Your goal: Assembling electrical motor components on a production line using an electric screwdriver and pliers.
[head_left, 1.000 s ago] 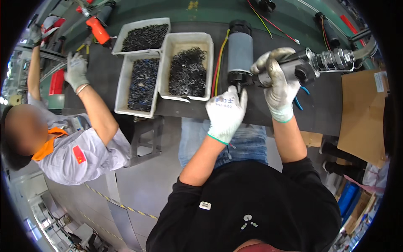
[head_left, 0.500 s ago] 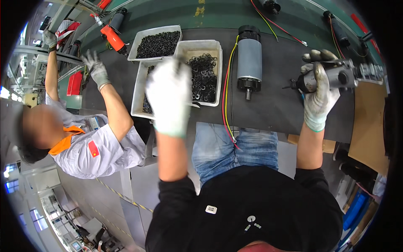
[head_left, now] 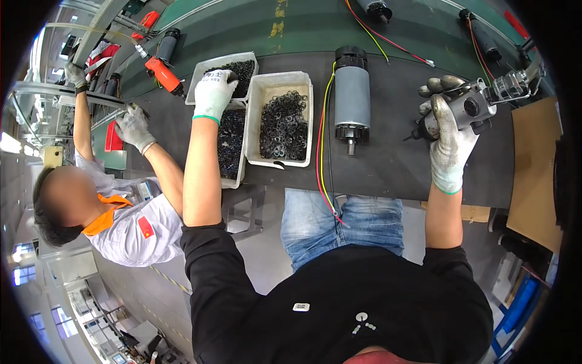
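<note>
My left hand, in a white glove, reaches over the front edge of a white bin of small black parts. Its fingers look curled together at the parts; what they hold, if anything, is hidden. My gloved right hand grips a grey and black power screwdriver, its dark tip pointing left. Between my hands a grey cylindrical motor stands on the dark bench, its shaft toward me. Red, yellow and black wires run from it over the bench's front edge.
A white bin holds black rings; another of small dark parts sits beside it. An orange power tool lies farther left. A co-worker works at left. More motors lie on the green surface behind. Cardboard stands right.
My left hand has moved left and away from me, from above the ring bin to the far bin. My right hand still holds the screwdriver, now tilted more. The co-worker's nearer hand has lowered.
</note>
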`<action>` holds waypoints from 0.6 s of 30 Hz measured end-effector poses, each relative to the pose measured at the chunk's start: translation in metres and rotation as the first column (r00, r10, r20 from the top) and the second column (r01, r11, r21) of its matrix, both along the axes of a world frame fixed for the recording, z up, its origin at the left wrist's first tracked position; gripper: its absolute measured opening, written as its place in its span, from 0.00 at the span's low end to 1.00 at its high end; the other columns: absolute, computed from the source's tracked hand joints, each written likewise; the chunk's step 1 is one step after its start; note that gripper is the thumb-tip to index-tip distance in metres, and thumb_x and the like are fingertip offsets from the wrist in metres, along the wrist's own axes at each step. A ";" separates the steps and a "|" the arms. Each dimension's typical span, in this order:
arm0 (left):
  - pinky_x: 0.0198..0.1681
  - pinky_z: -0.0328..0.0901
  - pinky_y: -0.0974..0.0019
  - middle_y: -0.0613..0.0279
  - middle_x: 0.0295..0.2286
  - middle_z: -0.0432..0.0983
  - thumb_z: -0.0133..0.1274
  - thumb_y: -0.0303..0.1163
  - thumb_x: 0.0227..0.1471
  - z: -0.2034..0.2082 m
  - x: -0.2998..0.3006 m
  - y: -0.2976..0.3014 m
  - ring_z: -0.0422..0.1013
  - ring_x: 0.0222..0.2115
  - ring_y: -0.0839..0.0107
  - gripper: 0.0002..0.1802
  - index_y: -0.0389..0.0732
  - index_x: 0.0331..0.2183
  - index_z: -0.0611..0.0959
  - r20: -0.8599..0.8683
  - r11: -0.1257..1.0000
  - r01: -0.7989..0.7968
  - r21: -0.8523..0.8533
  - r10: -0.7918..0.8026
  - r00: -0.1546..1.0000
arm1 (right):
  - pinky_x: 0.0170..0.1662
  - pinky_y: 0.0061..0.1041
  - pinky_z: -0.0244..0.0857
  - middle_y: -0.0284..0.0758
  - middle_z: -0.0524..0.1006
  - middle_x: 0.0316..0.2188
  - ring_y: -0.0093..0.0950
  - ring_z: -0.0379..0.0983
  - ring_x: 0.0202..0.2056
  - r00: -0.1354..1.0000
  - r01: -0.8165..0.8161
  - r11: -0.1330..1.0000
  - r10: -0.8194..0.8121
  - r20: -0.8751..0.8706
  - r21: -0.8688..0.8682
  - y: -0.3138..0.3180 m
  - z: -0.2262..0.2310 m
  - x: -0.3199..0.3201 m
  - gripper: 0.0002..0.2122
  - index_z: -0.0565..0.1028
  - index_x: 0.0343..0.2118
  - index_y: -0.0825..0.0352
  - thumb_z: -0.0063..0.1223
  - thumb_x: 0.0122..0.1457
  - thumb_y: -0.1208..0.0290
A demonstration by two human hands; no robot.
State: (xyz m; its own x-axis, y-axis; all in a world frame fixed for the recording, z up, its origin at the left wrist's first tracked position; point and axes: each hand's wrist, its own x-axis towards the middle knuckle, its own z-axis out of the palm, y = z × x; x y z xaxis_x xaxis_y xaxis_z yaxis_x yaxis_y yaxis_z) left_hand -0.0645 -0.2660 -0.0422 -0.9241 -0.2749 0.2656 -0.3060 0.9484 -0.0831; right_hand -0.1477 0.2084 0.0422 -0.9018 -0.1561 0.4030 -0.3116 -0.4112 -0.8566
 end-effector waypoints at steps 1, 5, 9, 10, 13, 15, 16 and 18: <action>0.45 0.73 0.52 0.57 0.37 0.85 0.62 0.45 0.52 0.001 0.001 -0.002 0.79 0.41 0.57 0.16 0.48 0.39 0.89 0.003 1.000 0.023 0.008 -0.023 1.000 | 0.41 0.25 0.75 0.44 0.79 0.45 0.32 0.79 0.43 1.000 -0.002 1.000 0.002 -0.001 -0.002 -0.002 0.001 0.001 0.17 0.71 0.54 0.72 0.58 0.62 0.83; 0.44 0.73 0.53 0.58 0.35 0.85 0.62 0.45 0.51 -0.001 -0.002 -0.003 0.80 0.39 0.57 0.16 0.47 0.38 0.89 -0.028 0.996 0.051 -0.069 -0.054 0.998 | 0.40 0.25 0.76 0.43 0.79 0.44 0.32 0.80 0.42 0.999 0.026 0.999 -0.027 0.019 0.036 -0.009 0.005 0.005 0.17 0.72 0.53 0.71 0.58 0.62 0.83; 0.43 0.73 0.52 0.57 0.34 0.85 0.61 0.46 0.52 0.011 -0.009 0.004 0.80 0.37 0.56 0.15 0.47 0.37 0.89 0.104 0.984 0.063 -0.170 -0.045 0.994 | 0.39 0.25 0.75 0.43 0.80 0.44 0.32 0.80 0.42 0.999 0.023 0.998 -0.024 0.028 0.053 -0.012 0.004 0.006 0.17 0.72 0.53 0.71 0.58 0.62 0.83; 0.43 0.73 0.52 0.57 0.34 0.85 0.61 0.46 0.52 0.014 -0.011 0.005 0.80 0.37 0.56 0.15 0.47 0.37 0.89 0.100 0.983 0.069 -0.172 -0.052 0.994 | 0.39 0.25 0.75 0.43 0.80 0.44 0.32 0.80 0.42 0.999 0.023 0.999 -0.024 0.024 0.042 -0.013 0.003 0.006 0.16 0.72 0.53 0.71 0.58 0.62 0.83; 0.39 0.73 0.58 0.59 0.32 0.85 0.61 0.37 0.53 0.023 -0.005 0.008 0.81 0.32 0.62 0.11 0.43 0.36 0.88 0.038 0.992 -0.055 -0.116 0.059 0.998 | 0.39 0.26 0.75 0.43 0.80 0.44 0.31 0.80 0.41 1.000 0.028 0.999 -0.029 0.012 0.018 -0.016 0.004 0.006 0.16 0.72 0.53 0.71 0.57 0.62 0.82; 0.38 0.73 0.60 0.60 0.31 0.85 0.61 0.33 0.53 0.030 0.003 0.011 0.80 0.31 0.65 0.09 0.41 0.36 0.88 -0.136 0.984 -0.030 0.175 0.055 0.989 | 0.38 0.26 0.76 0.42 0.81 0.43 0.31 0.81 0.41 1.000 0.016 0.995 -0.015 0.012 -0.095 -0.019 0.005 0.006 0.15 0.73 0.52 0.70 0.57 0.62 0.83; 0.37 0.73 0.63 0.61 0.30 0.84 0.61 0.30 0.53 0.034 0.008 0.015 0.80 0.30 0.68 0.08 0.39 0.35 0.87 -0.290 0.893 0.041 0.448 0.102 0.952 | 0.37 0.27 0.77 0.42 0.81 0.42 0.31 0.81 0.40 1.000 0.013 0.989 -0.011 0.016 -0.150 -0.021 0.003 0.006 0.15 0.73 0.52 0.70 0.57 0.62 0.83; 0.36 0.73 0.66 0.61 0.29 0.84 0.61 0.26 0.52 0.041 0.016 0.037 0.79 0.29 0.71 0.06 0.36 0.34 0.87 -0.398 0.715 0.160 0.681 0.178 0.900 | 0.37 0.27 0.77 0.42 0.81 0.42 0.32 0.81 0.40 0.999 -0.047 0.963 0.051 0.008 -0.266 -0.025 0.008 0.006 0.15 0.73 0.52 0.71 0.56 0.63 0.83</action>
